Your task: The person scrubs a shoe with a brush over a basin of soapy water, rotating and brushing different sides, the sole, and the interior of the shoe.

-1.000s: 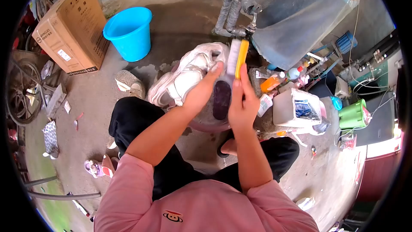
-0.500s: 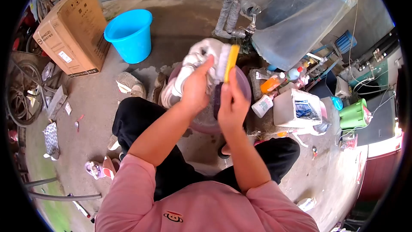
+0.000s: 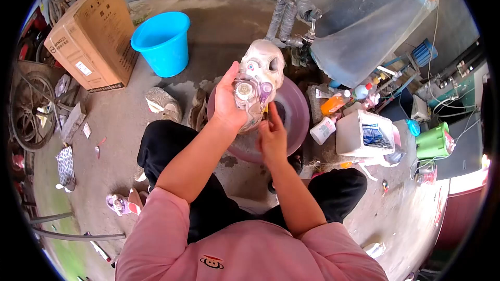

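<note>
A white shoe (image 3: 263,62) with purple and grey patches on its sole is held up over a pinkish-purple basin (image 3: 297,109). My left hand (image 3: 230,103) grips the shoe along its left side, its sole turned up toward me. Close against the shoe's lower right edge is my right hand (image 3: 272,138), its fingers round a brush; only a bit of the yellow brush (image 3: 266,108) shows, the rest being hidden behind the shoe. Inside the basin, a dark oval thing lies partly covered by the shoe and hand.
A blue bucket (image 3: 162,47) and a cardboard box (image 3: 94,36) stand at the upper left. Another shoe (image 3: 164,104) lies left of the basin. Bottles (image 3: 335,102) and a white container (image 3: 354,138) are on the right ledge. A wrapped pipe (image 3: 286,15) rises behind the basin.
The shoe has been lifted and turned so its sole shows. My right hand has moved down and left, and the brush, earlier in plain view, is now mostly behind the shoe.
</note>
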Motion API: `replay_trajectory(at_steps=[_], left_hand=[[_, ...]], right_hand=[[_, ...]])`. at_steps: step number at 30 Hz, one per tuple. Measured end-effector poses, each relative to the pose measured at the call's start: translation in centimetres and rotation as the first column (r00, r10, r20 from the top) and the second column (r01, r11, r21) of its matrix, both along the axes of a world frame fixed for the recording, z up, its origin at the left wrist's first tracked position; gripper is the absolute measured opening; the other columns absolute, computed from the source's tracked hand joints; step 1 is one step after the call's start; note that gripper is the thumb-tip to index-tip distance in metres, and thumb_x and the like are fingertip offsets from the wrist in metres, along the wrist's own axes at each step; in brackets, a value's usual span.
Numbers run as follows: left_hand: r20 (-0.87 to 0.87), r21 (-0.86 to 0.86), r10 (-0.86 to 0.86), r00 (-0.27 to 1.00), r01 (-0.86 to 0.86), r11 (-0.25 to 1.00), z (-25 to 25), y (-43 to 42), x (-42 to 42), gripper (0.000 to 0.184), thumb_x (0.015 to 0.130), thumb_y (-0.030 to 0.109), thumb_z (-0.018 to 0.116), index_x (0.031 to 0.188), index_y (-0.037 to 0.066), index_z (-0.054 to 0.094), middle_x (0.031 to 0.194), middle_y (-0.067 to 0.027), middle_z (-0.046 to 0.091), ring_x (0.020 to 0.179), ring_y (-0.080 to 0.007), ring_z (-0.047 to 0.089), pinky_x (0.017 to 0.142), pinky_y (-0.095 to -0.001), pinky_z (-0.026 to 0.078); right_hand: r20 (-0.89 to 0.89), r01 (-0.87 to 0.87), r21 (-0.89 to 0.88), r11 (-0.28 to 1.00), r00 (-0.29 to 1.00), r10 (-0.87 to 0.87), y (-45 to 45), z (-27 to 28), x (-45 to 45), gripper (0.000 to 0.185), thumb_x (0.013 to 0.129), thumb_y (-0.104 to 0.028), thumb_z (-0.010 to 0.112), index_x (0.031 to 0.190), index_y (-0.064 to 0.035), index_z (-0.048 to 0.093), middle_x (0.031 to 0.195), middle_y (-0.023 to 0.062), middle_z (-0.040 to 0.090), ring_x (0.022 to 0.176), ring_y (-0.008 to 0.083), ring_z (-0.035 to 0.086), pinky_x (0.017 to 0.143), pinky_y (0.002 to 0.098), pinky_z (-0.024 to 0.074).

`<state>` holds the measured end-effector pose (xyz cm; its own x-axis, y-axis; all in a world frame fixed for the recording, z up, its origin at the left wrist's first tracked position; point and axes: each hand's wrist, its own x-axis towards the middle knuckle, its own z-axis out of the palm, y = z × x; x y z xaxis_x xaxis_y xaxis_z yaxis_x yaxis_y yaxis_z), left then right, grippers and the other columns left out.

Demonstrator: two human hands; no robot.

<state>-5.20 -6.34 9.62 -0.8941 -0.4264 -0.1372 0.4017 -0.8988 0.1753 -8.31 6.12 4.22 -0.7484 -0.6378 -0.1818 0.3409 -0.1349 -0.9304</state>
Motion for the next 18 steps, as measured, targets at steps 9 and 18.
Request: replay_trajectory(at_steps=[9,18], left_hand=[[-0.086,-0.086,-0.11,0.99,0.103,0.991,0.1,1.5,-0.7,0.054,0.087,0.043,0.04,0.122,0.001,0.039,0.121,-0.0141,0.047,0.111,-0.0273,0.045,0.096,-0.0395,0.033],[-0.08,-0.594,-0.104,0.991,0.036,0.803,-1.4,3.9,1.1,0.043,0.091,0.028,0.04,0.124,0.001,0.035,0.12,-0.0092,0.046,0.111,-0.0214,0.045,0.095,-0.0344,0.035]], right_hand=[[0.271,0.076,-0.278,0.958,0.963,0.003,-0.2,-1.3,-1.0,0.064,0.081,-0.018,0.061,0.134,-0.0131,0.026,0.083,-0.0003,0.056,0.04,0.005,0.034,0.034,0.0186,0.0268],[0.274,0.171,-0.363,0.916,0.959,-0.07,0.7,0.2,-2.3,0.046,0.088,-0.016,0.048,0.131,-0.0141,0.032,0.087,-0.0019,0.059,0.039,0.0022,0.034,0.032,0.0147,0.0261]])
